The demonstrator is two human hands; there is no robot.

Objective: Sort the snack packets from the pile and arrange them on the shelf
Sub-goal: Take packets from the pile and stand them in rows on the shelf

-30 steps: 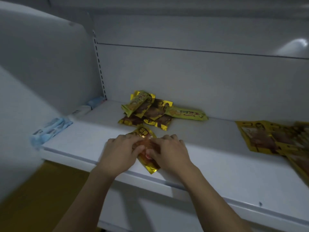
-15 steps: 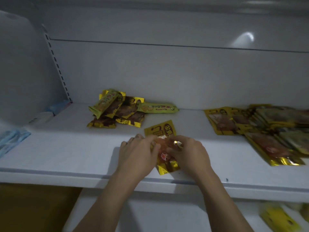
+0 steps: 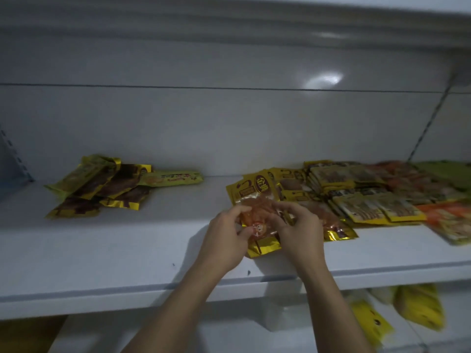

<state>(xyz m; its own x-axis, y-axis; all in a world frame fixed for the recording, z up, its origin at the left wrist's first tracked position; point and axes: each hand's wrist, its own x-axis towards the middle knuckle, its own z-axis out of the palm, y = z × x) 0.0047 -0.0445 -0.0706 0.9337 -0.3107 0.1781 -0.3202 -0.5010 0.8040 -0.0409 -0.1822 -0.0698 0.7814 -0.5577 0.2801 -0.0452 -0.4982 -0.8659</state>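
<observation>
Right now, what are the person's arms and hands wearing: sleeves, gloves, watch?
Nothing visible: left hand and right hand are bare, no gloves, rings or watch; left forearm and right forearm run bare to the bottom edge, no sleeve in view.

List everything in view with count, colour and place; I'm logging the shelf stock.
held packet: one, gold with an orange snack showing, centre front of shelf, next to the sorted packets
pile: several packets, gold, brown and green, left rear of shelf
sorted packets: many, count unclear, gold, orange and green, overlapping rows at right
shelf: one, white
lower packets: at least two, yellow, blurred, below shelf at right
left hand: one, pinches the held packet's left side
right hand: one, pinches its right side
</observation>
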